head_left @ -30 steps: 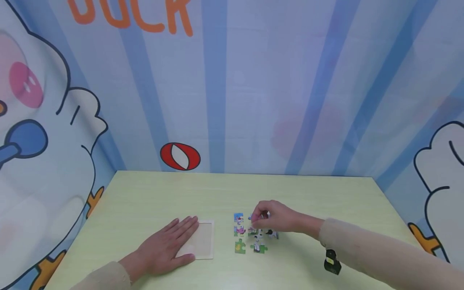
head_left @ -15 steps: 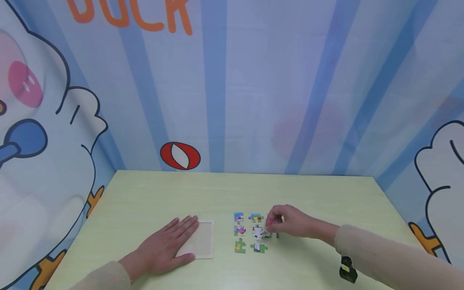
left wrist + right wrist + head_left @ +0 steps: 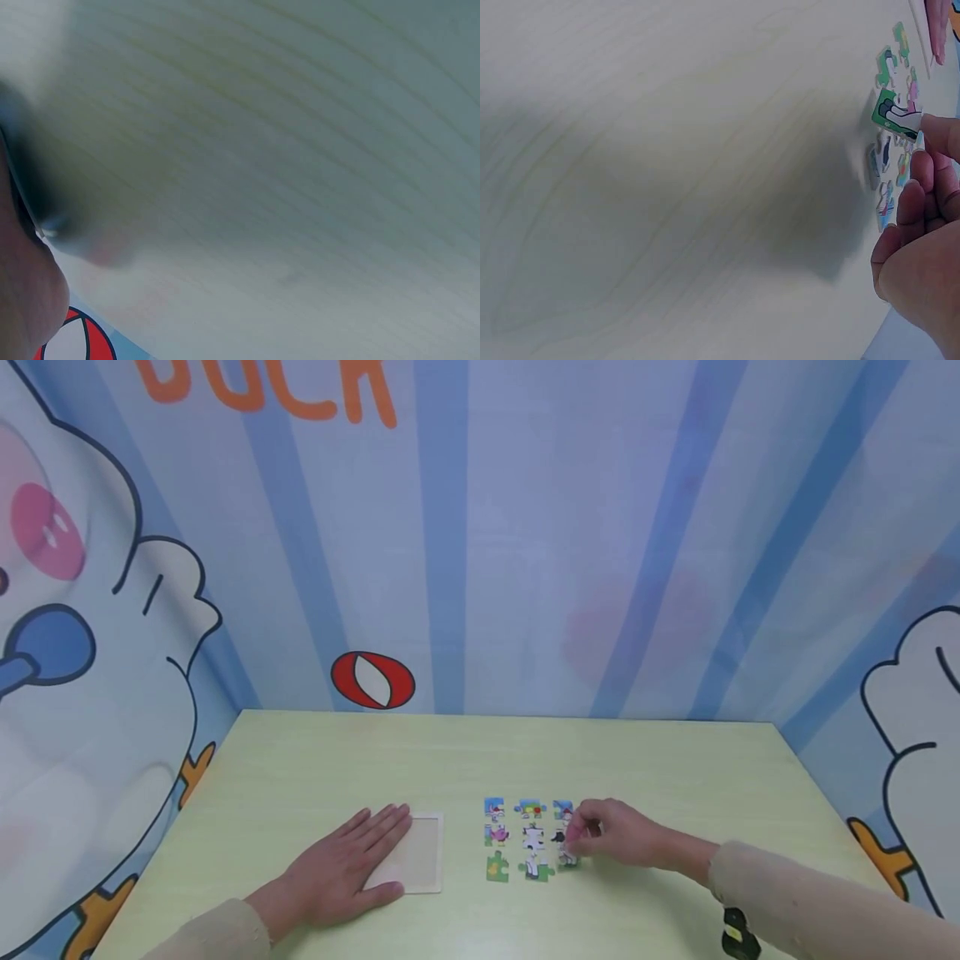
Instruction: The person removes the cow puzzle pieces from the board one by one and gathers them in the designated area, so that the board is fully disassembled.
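My right hand [image 3: 618, 835] pinches a jigsaw puzzle piece [image 3: 896, 116] between thumb and fingers. That piece is green with a white, black-outlined shape, and in the right wrist view it is tilted above the table. Several other jigsaw pieces [image 3: 533, 837] lie apart in rows and columns just left of this hand. The fingers partly hide a piece with a black patch [image 3: 558, 837] in the right column. My left hand [image 3: 345, 868] lies flat, fingers straight, over the left part of a shallow white puzzle tray [image 3: 440, 860]. The tray's visible inside is plain beige.
A pale wood-grain table [image 3: 375, 752] carries everything. Behind it hangs a blue striped cloth [image 3: 510, 568] with cartoon figures. A small black device [image 3: 740, 933] hangs under the right sleeve [image 3: 810, 893]. The left wrist view shows mostly blurred tabletop [image 3: 285, 150].
My right hand has moved right and toward the front of the table, from the middle column to the right one. The upper middle and upper right pieces are uncovered. My left hand has stayed put.
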`<state>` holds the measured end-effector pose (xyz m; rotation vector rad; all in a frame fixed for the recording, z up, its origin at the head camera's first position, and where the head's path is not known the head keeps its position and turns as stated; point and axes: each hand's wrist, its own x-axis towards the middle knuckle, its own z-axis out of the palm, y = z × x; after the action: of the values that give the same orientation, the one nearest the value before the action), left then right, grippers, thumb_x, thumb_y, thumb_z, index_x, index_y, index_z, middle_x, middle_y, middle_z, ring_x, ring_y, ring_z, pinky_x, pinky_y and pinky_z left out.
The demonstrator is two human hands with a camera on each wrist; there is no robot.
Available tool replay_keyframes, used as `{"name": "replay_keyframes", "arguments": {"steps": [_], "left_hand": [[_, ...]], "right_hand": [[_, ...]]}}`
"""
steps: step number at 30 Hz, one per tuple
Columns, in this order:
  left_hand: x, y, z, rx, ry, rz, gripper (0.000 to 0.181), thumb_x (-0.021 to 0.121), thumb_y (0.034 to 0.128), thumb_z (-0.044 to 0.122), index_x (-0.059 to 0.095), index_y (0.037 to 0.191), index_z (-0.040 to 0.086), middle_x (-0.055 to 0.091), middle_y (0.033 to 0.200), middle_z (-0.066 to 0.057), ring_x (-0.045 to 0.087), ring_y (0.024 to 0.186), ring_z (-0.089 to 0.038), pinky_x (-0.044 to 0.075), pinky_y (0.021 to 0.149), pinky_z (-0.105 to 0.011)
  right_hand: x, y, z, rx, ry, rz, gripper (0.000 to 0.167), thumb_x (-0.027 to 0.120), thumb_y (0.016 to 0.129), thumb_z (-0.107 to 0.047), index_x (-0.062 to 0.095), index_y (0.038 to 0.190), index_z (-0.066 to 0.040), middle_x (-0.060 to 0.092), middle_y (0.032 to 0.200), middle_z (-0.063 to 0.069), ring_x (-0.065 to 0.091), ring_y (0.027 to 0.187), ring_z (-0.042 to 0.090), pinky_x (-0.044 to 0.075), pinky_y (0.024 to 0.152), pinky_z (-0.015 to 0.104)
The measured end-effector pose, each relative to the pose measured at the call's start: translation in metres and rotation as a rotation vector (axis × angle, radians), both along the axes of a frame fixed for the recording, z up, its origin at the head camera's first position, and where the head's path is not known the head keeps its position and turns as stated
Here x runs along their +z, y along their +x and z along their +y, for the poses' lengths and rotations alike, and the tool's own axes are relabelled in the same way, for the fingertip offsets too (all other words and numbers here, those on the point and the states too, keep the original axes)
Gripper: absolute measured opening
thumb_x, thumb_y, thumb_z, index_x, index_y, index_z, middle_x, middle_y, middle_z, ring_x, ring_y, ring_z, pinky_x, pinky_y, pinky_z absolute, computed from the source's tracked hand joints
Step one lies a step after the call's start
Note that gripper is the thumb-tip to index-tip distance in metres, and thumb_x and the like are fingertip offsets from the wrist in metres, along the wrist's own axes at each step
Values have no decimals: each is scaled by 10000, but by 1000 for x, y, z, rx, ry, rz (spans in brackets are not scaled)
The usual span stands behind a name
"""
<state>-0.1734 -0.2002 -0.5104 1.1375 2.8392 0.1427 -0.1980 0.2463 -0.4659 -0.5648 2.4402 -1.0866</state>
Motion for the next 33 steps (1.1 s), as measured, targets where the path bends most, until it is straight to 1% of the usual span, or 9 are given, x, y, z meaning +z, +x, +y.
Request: {"name": "replay_keyframes", "arguments": {"steps": [4, 10, 15, 20, 23, 29, 33], "left_hand": [[-1, 0, 0, 2, -6, -6, 874, 367, 1072, 706, 259, 1710, 119, 229, 1783, -35, 228, 1637, -249, 238, 1307, -511], [1, 1, 1, -5, -1, -1, 868, 373, 1074, 697, 267, 1707, 112, 243, 1779, -43, 248, 1631, -265, 254, 1299, -527], [0, 2, 1, -2, 6, 10, 868, 379, 1071, 703, 277, 1706, 119, 248, 1778, -36, 249, 1631, -258, 266, 1293, -535], [1, 3, 1, 3, -2, -9, 876, 373, 1070, 706, 265, 1708, 115, 239, 1781, -39, 243, 1633, -261, 248, 1300, -529], [2, 3, 2, 9, -8, -24, 881, 373, 1068, 709, 257, 1710, 117, 236, 1782, -36, 239, 1634, -260, 239, 1305, -524], [3, 4, 1, 14, -14, -35, 887, 368, 1066, 716, 255, 1711, 118, 232, 1783, -33, 237, 1635, -258, 233, 1306, -523], [3, 4, 1, 21, -17, -33, 895, 361, 1060, 730, 255, 1712, 126, 231, 1783, -25, 237, 1635, -256, 235, 1305, -531]], "right_hand": [[-4, 3, 1, -1, 12, 39, 113, 820, 945, -166, 716, 975, -135, 637, 899, -39, 534, 820, 125, 452, 697, 240], [-14, 3, 3, 0, 74, 139, 129, 846, 925, -189, 718, 921, -195, 608, 879, -78, 522, 820, 95, 450, 700, 238], [-19, 5, 2, 29, 100, 214, 132, 857, 911, -199, 726, 901, -216, 600, 864, -119, 513, 837, 71, 456, 736, 245], [-21, 7, 2, 69, 83, 282, 123, 855, 917, -206, 733, 901, -215, 604, 870, -148, 518, 848, 68, 454, 765, 261], [-23, 7, 2, 69, 89, 302, 134, 855, 919, -208, 724, 899, -226, 601, 871, -155, 520, 852, 68, 452, 778, 266], [-24, 7, 1, 60, 101, 305, 157, 873, 906, -234, 716, 904, -237, 609, 884, -154, 522, 862, 68, 453, 796, 274], [-22, 6, -1, 57, 106, 310, 163, 877, 902, -257, 715, 905, -241, 614, 896, -147, 518, 874, 83, 442, 796, 288]]}}
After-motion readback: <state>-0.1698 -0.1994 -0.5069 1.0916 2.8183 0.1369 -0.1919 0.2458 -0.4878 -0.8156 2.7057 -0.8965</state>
